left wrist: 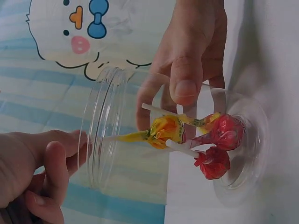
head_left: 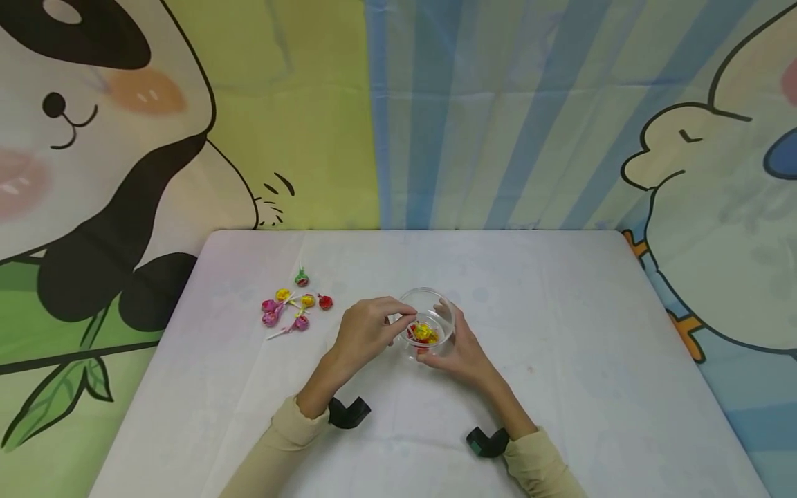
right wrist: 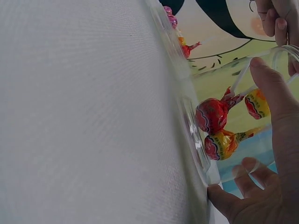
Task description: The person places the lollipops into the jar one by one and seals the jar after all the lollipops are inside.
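A clear plastic jar (head_left: 428, 289) stands upright on the table, mouth up. My right hand (head_left: 468, 354) grips it round the side, thumb toward me and fingers behind. At the mouth, my left hand (head_left: 371, 329) pinches the white stick of a yellow lollipop (left wrist: 166, 132), whose wrapped head hangs inside the jar. Lower down in the jar lie a red lollipop (left wrist: 228, 132), a smaller-looking red lollipop (left wrist: 216, 163) and another yellow lollipop (right wrist: 221, 144), sticks pointing up. In the head view, the left fingertips overlap the jar's rim.
Left of the jar, several loose lollipops lie on the white-covered table (head_left: 560, 387): a green one (head_left: 301, 278), a red one (head_left: 326, 302), yellow ones (head_left: 308, 300) and pink-purple ones (head_left: 270, 319). A cartoon-printed cloth (head_left: 324, 111) hangs behind the table.
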### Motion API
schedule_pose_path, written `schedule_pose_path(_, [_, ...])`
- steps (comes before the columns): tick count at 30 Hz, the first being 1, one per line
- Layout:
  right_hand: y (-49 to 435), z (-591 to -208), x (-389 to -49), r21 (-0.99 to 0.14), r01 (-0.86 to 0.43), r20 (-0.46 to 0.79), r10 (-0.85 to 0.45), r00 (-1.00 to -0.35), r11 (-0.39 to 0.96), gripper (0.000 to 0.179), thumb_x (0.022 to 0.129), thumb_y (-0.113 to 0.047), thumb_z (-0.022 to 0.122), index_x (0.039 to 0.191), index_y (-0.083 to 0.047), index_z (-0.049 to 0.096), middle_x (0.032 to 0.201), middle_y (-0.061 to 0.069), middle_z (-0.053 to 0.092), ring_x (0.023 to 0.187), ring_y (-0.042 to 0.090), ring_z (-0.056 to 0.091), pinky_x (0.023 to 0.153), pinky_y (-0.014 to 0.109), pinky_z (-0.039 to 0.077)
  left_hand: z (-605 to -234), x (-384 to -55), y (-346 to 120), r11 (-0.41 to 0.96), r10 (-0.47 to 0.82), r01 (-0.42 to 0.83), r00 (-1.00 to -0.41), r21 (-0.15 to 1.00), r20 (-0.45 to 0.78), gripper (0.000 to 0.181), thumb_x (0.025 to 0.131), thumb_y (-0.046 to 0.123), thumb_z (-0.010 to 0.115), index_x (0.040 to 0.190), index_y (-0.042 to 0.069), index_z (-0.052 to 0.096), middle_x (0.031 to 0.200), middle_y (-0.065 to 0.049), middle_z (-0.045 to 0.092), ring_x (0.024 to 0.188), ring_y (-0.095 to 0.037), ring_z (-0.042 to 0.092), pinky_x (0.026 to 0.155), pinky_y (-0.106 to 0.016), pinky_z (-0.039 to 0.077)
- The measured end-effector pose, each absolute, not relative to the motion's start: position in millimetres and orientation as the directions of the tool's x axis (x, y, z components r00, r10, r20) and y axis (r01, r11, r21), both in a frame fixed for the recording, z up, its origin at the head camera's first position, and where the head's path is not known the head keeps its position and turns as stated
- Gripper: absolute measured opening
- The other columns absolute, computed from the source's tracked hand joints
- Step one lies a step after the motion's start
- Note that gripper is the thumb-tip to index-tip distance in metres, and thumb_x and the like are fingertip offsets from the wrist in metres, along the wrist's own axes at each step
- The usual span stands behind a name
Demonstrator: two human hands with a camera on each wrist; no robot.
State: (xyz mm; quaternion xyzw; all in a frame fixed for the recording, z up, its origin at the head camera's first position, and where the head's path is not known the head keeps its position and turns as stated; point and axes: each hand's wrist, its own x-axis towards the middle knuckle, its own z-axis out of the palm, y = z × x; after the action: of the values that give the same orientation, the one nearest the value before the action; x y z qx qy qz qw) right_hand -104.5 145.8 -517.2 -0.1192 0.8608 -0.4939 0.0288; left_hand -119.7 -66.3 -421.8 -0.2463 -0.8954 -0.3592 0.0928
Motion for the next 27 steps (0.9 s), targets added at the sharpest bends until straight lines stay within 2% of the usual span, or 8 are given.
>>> schedule_pose_path(8, [144, -517, -104, -0.856, -0.18, 0.069, -0.238, -0.969, 0.485, 0.105, 0.07, -0.03, 0.087, 0.15, -0.016, 0.02, 0.149, 0.013, 0.044, 0.135, 0.036, 0.044, 0.108, 0.062, 0.034, -430, -120, -63, 0.622, 0.361, 0.445, -0.893, 0.644, 0.268, 0.013, 0.084, 0.02, 0.076, 0.096, 0.016, 0.077, 0.091, 0.001, 0.076, 0.041, 0.006, 0.044, 0.042, -0.016, 0.038])
schedule_pose_path(14, [145, -516, -104, -0.855, -0.182, 0.073, -0.234, -0.97, 0.486, 0.105, 0.07, -0.027, 0.087, 0.15, -0.015, 0.02, 0.148, 0.014, 0.044, 0.136, 0.037, 0.043, 0.108, 0.062, 0.035, -432, -123, -58, 0.633, 0.373, 0.436, -0.896, 0.64, 0.24, 0.015, 0.084, 0.025, 0.076, 0.095, 0.016, 0.078, 0.086, 0.001, 0.076, 0.037, 0.005, 0.042, 0.04, -0.018, 0.034])
schedule_pose_path(18, [146, -516, -104, -0.861, -0.18, 0.071, -0.238, -0.969, 0.475, 0.105, 0.07, -0.026, 0.087, 0.15, -0.015, 0.02, 0.149, 0.015, 0.043, 0.137, 0.038, 0.042, 0.108, 0.062, 0.035, -432, -125, -56, 0.634, 0.368, 0.408, -0.906, 0.657, 0.208, 0.015, 0.082, 0.026, 0.078, 0.094, 0.016, 0.079, 0.08, 0.001, 0.076, 0.036, 0.003, 0.042, 0.039, -0.019, 0.034])
schedule_pose_path(27, [146, -516, -103, -0.864, -0.186, 0.078, -0.239, -0.968, 0.469, 0.104, 0.071, -0.027, 0.086, 0.151, -0.016, 0.02, 0.149, 0.015, 0.044, 0.137, 0.037, 0.041, 0.109, 0.062, 0.033, -427, -128, -54, 0.666, 0.398, 0.36, -0.912, 0.653, 0.097, 0.017, 0.084, 0.03, 0.076, 0.095, 0.017, 0.078, 0.086, 0.003, 0.076, 0.04, 0.0, 0.048, 0.041, -0.021, 0.04])
